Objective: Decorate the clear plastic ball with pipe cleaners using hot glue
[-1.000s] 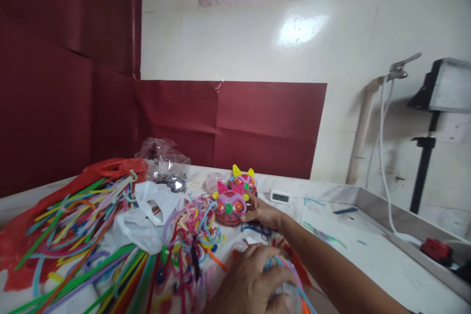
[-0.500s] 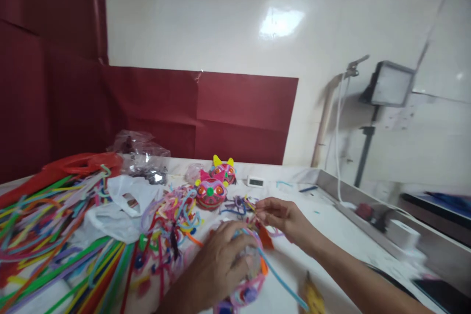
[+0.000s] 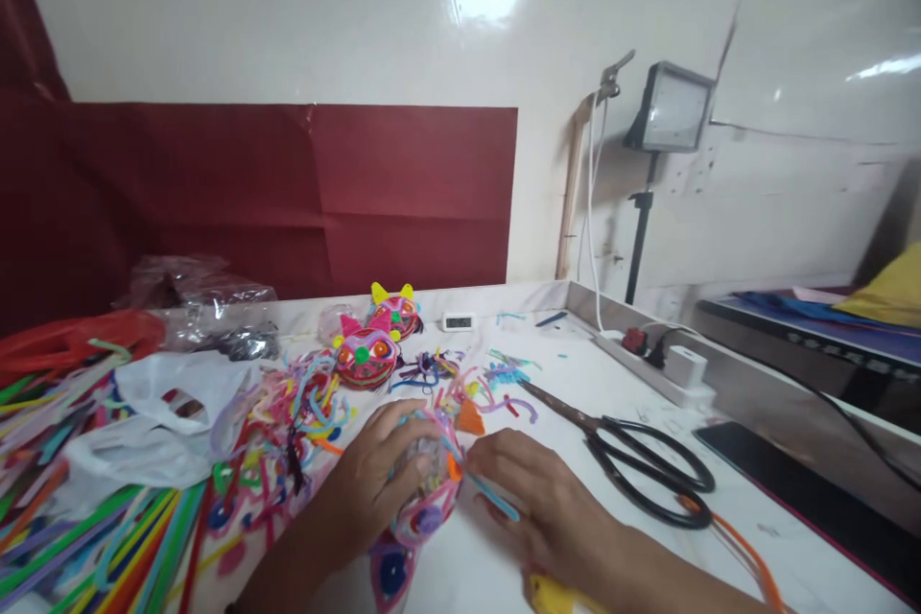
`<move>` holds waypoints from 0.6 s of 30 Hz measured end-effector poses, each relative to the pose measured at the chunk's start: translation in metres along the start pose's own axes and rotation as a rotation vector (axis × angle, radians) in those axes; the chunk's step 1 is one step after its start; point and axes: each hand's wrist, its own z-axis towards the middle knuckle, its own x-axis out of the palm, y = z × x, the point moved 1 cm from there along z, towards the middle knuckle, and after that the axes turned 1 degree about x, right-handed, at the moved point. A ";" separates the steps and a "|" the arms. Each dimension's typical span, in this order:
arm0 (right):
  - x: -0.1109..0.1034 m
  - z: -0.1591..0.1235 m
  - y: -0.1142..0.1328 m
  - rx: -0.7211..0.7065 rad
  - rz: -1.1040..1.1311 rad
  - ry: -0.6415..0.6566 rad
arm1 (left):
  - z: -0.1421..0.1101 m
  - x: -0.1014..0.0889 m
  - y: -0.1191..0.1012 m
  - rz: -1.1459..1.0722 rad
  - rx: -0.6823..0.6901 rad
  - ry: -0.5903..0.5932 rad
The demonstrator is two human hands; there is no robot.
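Note:
My left hand (image 3: 364, 480) is wrapped around a clear rounded craft piece (image 3: 430, 484) trimmed with pink, purple, blue and orange pipe cleaners. A flap with a dark-blue oval (image 3: 392, 574) hangs at its lower end. A light-blue pipe cleaner (image 3: 498, 497) sticks out on the piece's right side. There the curled fingers of my right hand (image 3: 551, 499) close on the strand, though the fingertips are partly hidden. Under my right wrist, a yellow object (image 3: 554, 595) shows only in part. Black-handled scissors (image 3: 611, 446) lie beyond that hand.
Two finished-looking cat-face ornaments (image 3: 366, 355) stand at the back near a small digital display (image 3: 458, 321). Loose pipe cleaners (image 3: 136, 537), white plastic bags (image 3: 154, 422) and scraps cover the left. At right are a dark phone-like slab (image 3: 798, 499) and a power strip (image 3: 676, 384).
The view has swung right, bringing the scissors into sight. My right hand has left the ornament at the back, passed over the scraps and come to the piece in my left hand.

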 end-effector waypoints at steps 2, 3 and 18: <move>0.000 0.003 0.001 -0.029 -0.026 -0.018 | 0.001 0.000 0.000 0.005 -0.006 0.011; -0.001 0.004 0.001 -0.040 -0.026 -0.028 | 0.001 0.000 0.000 0.008 -0.007 0.015; -0.002 0.007 0.006 -0.092 -0.123 0.002 | 0.000 0.009 0.012 0.033 0.087 -0.003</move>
